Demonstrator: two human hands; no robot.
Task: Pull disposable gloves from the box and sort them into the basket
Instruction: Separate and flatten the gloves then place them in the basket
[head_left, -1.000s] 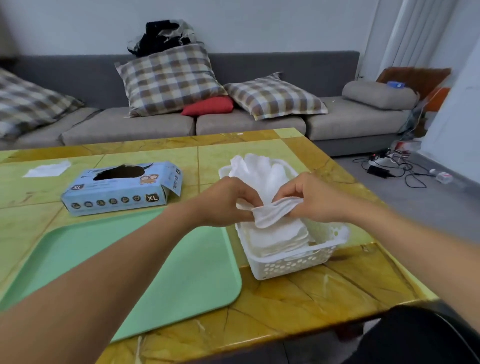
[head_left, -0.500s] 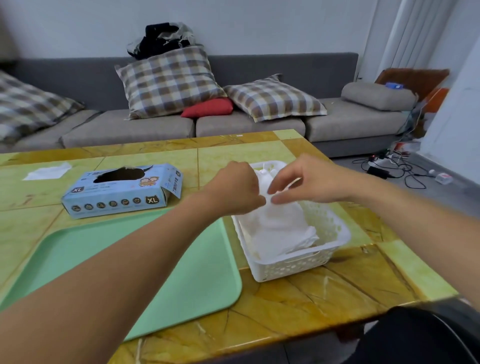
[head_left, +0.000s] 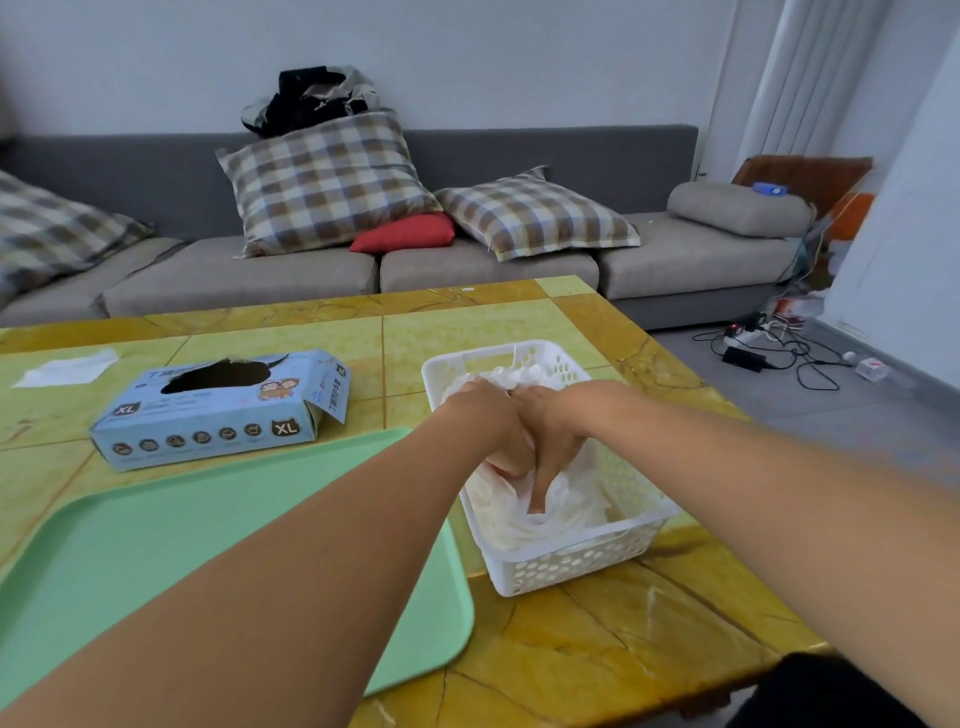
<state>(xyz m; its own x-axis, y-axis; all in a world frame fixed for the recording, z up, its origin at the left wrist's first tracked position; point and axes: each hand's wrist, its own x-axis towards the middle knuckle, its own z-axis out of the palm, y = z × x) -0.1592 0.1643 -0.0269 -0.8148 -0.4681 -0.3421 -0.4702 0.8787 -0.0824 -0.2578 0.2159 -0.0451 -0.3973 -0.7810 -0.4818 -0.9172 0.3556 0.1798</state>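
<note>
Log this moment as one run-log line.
step: pressing gloves down | left hand: in basket, on gloves | right hand: fingers pushed into gloves | box: open, untouched

White perforated basket (head_left: 576, 564) is sitting upright on the worktop (head_left: 623, 644), at about 3 o'clock from the box. White gloves (head_left: 519, 519) are lying crumpled inside it, filling most of the interior; both hands are pressing into the pile. Light-blue glove box (head_left: 218, 415), marked XL, is lying flat with its torn top opening facing up and its right end flap hanging open.
</note>
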